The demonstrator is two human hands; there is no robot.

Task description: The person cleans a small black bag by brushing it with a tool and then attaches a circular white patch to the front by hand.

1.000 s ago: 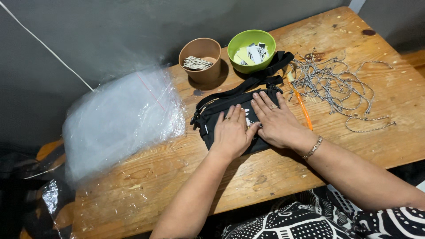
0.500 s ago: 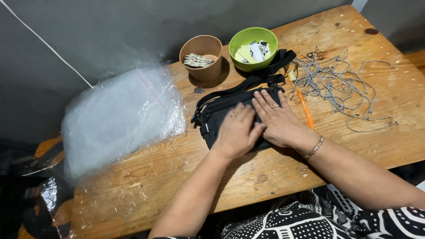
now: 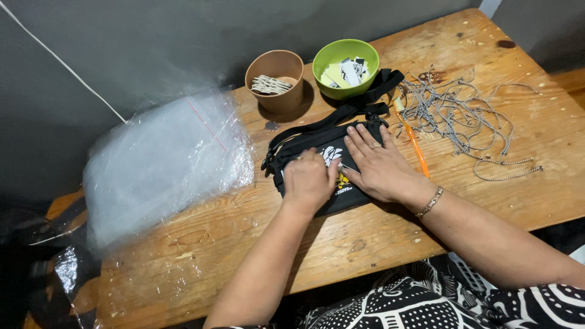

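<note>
On tabletop (image 3: 426,244): left hand (image 3: 309,181) curled, right hand (image 3: 376,167) flat with open grip, both pressing black pouch (image 3: 317,146); neither grips it.

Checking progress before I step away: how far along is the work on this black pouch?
Done: black pouch lies flat on the wooden table. In hand: left hand and right hand press on its front. Left: clear plastic bags lie unused beside it; ball chains lie loose.
</note>
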